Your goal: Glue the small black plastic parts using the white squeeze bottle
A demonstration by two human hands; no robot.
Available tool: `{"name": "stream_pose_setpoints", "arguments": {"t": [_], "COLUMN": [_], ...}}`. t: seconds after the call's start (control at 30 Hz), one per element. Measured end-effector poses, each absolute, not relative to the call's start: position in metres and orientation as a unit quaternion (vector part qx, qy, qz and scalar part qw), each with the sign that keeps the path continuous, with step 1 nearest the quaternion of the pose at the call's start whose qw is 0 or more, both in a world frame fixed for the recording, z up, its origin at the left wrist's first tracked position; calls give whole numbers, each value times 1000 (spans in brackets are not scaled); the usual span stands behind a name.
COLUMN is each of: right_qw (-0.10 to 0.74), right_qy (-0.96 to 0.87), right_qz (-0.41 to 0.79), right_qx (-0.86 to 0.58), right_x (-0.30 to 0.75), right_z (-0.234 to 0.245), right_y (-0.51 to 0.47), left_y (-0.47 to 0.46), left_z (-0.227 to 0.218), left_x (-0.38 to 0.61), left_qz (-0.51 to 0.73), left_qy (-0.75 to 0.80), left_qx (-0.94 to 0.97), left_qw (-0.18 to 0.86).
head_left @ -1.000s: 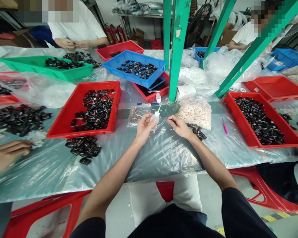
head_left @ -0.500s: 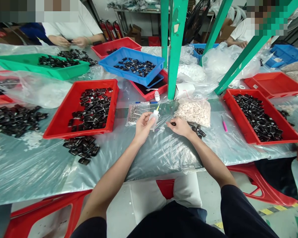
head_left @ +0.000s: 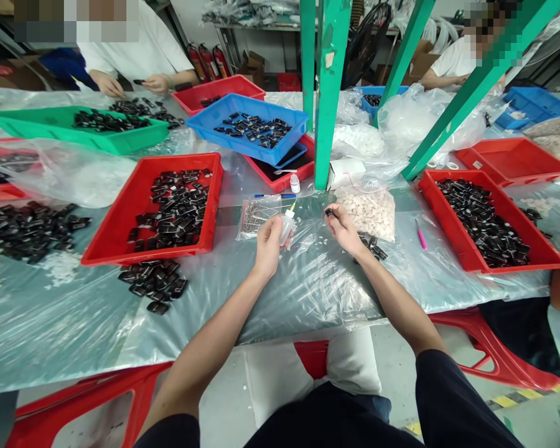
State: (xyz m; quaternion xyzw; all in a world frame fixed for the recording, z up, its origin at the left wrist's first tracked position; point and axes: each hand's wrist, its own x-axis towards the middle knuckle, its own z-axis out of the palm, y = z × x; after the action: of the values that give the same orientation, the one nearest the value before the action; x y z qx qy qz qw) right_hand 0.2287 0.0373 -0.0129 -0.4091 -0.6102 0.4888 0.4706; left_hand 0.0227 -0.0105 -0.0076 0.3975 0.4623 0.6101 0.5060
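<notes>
My left hand is closed round a small translucent squeeze bottle with a yellow-green needle tip pointing up and away. Between the fingertips of my right hand is a small black plastic piece; its exact kind is too small to make out. The two hands are apart above the plastic-covered table. Just beyond my right wrist lie a few more black pieces, beside a clear bag of small beige pieces. A flat bag of thin metal pins rests left of the bottle.
Red trays of black pieces stand left and right. A loose pile lies before the left tray. A green post rises ahead. A pink pen-like tool lies to the right. Co-workers sit across the table and at right.
My right hand has lifted and turned, bringing the black piece up and slightly away from me. My left hand has rotated, tilting the bottle a little.
</notes>
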Motion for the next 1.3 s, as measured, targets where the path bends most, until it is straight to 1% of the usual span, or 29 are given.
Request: {"name": "stream_pose_setpoints", "arguments": {"t": [0.13, 0.3, 0.5, 0.73, 1.3], "right_qw": [473, 468, 473, 463, 447], "right_qy": [-613, -605, -592, -586, -594], "right_qz": [509, 528, 529, 562, 573], "right_qx": [-375, -370, -382, -356, -344], "right_x": [227, 227, 229, 229, 230], "right_z": [-10, -10, -12, -7, -3], "right_y": [36, 36, 37, 35, 32], "left_y": [-11, -18, -20, -11, -9], "left_z": [-8, -5, 0, 0, -5], "left_x": [24, 23, 21, 18, 13], "left_qz": [661, 657, 649, 656, 642], "left_qy": [453, 430, 455, 439, 454], "left_qx": [360, 382, 477, 432, 445], "left_qw": [478, 486, 380, 436, 429]}}
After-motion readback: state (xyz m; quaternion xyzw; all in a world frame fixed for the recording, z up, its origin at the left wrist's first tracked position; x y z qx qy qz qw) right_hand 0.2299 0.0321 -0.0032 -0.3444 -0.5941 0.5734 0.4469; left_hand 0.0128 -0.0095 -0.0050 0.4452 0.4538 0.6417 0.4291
